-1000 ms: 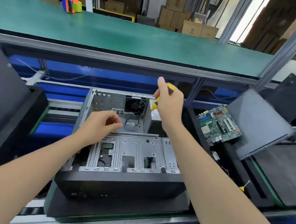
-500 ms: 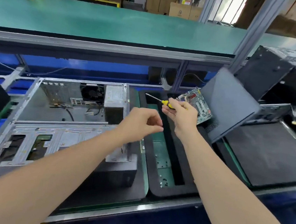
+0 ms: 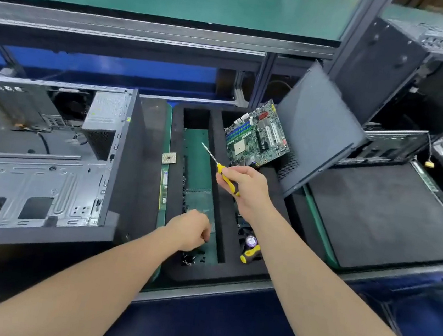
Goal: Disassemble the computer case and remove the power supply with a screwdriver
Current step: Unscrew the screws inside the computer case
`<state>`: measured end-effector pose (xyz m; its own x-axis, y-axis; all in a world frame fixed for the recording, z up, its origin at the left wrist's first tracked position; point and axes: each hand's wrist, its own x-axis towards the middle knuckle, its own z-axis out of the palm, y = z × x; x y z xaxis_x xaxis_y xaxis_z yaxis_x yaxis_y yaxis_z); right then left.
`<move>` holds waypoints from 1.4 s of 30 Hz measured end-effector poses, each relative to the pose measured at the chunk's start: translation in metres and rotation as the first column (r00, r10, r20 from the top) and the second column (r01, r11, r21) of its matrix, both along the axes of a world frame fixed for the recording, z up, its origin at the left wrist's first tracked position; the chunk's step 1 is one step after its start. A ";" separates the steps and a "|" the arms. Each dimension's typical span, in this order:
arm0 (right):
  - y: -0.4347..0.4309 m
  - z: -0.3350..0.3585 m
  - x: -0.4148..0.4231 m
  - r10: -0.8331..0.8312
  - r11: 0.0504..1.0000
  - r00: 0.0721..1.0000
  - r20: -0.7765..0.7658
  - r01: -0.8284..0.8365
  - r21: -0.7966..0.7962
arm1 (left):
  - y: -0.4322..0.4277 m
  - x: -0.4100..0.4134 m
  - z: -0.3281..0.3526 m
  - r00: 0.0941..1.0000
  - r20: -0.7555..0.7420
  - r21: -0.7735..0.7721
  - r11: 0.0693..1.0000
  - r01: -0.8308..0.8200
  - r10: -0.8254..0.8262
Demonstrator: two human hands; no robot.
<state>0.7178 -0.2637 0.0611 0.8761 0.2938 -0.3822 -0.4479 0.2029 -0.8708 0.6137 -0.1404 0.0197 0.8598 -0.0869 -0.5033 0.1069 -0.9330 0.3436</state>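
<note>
The open computer case (image 3: pixel 48 190) lies on its side at the left, its grey power supply (image 3: pixel 105 114) still inside at the back corner. My right hand (image 3: pixel 245 189) grips a yellow-handled screwdriver (image 3: pixel 221 170) above the black foam tray (image 3: pixel 174 163), shaft pointing up-left. My left hand (image 3: pixel 192 230) hovers low over the tray's left slot with fingers curled downward, right above a pile of small black screws (image 3: pixel 191 257). Whether it pinches a screw is hidden.
A motherboard (image 3: pixel 256 136) leans in the tray's back right slot against a black side panel (image 3: pixel 320 129). A second yellow screwdriver (image 3: pixel 251 253) lies in the right slot. A CPU chip (image 3: pixel 169 158) and RAM stick (image 3: pixel 164 189) lie on the tray's left rim. More cases stand at right.
My view swung right from the case to the foam tray. My left hand dropped from beside the screwdriver tip down to the screw pile. My right hand stayed up with the screwdriver.
</note>
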 end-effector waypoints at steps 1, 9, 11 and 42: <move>-0.001 0.000 0.001 0.002 1.000 1.000 -0.012 -0.002 0.010 | -0.001 0.000 -0.002 1.000 -0.007 0.019 1.000 0.007 -0.007; 0.012 0.012 0.009 -0.019 0.997 0.999 -0.029 0.021 0.078 | -0.001 -0.007 0.003 0.989 -0.107 0.108 0.988 0.113 -0.101; 0.020 0.021 0.008 -0.010 0.996 1.000 0.006 0.010 0.084 | 0.002 -0.007 0.015 0.991 -0.077 0.091 0.989 0.114 -0.107; 0.385 0.121 -0.196 0.347 0.938 0.654 0.672 -0.222 -0.268 | 0.439 -0.206 0.108 0.757 0.463 -0.046 0.865 -0.499 0.461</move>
<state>0.5215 0.1214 0.1818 0.7842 0.5696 0.2461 0.2911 0.0125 -0.9566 0.4073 0.2986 0.1277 0.9065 0.4199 -0.0438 0.4016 -0.8257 0.3962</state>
